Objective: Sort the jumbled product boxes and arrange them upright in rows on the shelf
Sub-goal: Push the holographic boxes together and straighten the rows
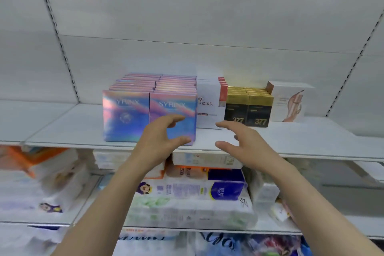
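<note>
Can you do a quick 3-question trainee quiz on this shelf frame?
1. True or false: the left hand is holding a box.
2. Which boxes stand directly right of the iridescent SYRINX boxes?
A. black-and-gold 377 boxes
B. white boxes with red sides
C. tissue packs
3. Fill in: the white box with the hand picture stands at the far ____ end of the row on the shelf.

Key:
1. False. Both the left hand and the right hand are open and hold nothing.
2. B, the white boxes with red sides. The black-and-gold 377 boxes come next.
3. right
</note>
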### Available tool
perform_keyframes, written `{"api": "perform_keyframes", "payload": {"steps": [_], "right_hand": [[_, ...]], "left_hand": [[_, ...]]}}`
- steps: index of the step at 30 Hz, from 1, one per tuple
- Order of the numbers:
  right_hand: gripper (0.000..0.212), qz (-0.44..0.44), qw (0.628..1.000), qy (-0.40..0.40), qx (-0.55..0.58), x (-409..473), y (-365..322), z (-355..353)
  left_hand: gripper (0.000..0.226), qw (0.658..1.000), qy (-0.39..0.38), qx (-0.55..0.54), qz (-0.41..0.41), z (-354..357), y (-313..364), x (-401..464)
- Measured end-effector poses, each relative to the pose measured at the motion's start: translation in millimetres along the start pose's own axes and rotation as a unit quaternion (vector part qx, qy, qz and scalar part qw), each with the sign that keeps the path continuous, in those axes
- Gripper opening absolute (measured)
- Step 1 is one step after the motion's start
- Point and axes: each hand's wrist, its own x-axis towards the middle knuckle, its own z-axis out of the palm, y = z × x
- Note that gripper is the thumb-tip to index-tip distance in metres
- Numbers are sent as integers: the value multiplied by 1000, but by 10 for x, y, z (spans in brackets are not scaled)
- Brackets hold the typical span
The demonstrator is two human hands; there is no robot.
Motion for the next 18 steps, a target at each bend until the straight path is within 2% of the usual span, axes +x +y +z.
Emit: {"api": "perform_keyframes", "payload": {"steps": [6, 10, 14, 16, 18], "right_hand": [[57, -8, 1000, -2, 14, 493, -376, 458], [66, -16, 997, 81, -5, 963, -652, 652], [84, 61, 986, 154, -19, 1312, -787, 851], [91, 108, 978, 178, 16, 1407, -771, 938], [83, 152, 965, 192, 93, 1477, -730, 1013]], "left_hand": [[53, 998, 40, 47, 5, -517, -576, 175], [61, 986, 98, 127, 54, -923, -997, 465], [77, 976, 105, 178, 74, -1114, -1366, 809], [89, 980, 105, 151, 71, -1157, -1536, 943], [99, 989, 95, 101, 53, -1183, -1681, 1046]]}}
